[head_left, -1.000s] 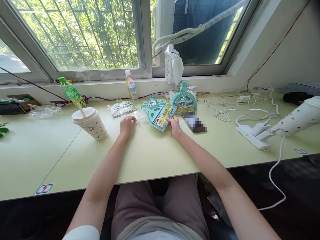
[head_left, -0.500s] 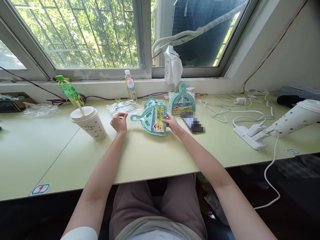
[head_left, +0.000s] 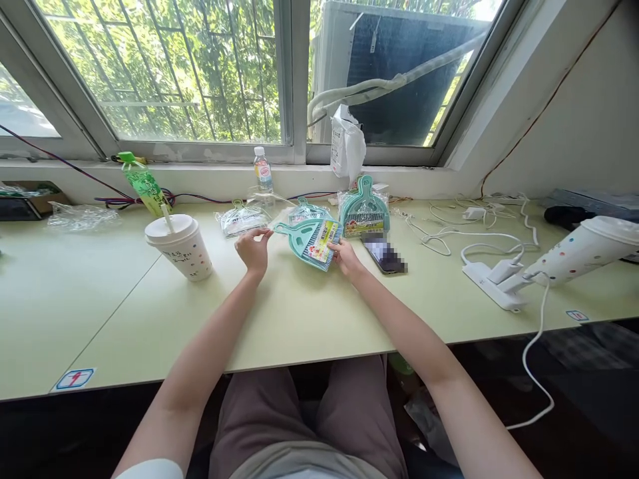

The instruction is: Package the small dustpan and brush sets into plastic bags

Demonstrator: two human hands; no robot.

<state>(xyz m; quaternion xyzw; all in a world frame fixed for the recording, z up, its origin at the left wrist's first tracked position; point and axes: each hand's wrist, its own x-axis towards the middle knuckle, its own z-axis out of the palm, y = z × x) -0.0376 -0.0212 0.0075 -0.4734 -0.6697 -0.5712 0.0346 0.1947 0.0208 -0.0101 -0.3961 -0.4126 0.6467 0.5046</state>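
A small teal dustpan-and-brush set [head_left: 310,243] with a yellow label is held above the table by my right hand [head_left: 345,258], whose fingers grip its bristle end. Its looped handle points left, toward my left hand [head_left: 253,251]. That hand is closed in a pinch on a thin clear plastic bag [head_left: 280,211], which spreads up behind the handle. Behind lie more sets in clear wrapping: one pale wrapped set [head_left: 243,219] at left, one teal set [head_left: 305,209] partly hidden by the held one, and another upright set [head_left: 365,211] at right.
A white paper cup with a straw [head_left: 182,249] stands left, near a green bottle [head_left: 142,181]. A clear bottle [head_left: 262,171] and tissue pack [head_left: 346,143] are by the window. A phone [head_left: 383,254], power strip [head_left: 492,286], cables and a tilted white cup [head_left: 594,246] lie right.
The dustpan set has tilted, its bristle end now lower right, and shifted slightly right. My left hand has moved right, closer to the handle, and the clear plastic has shifted with it.
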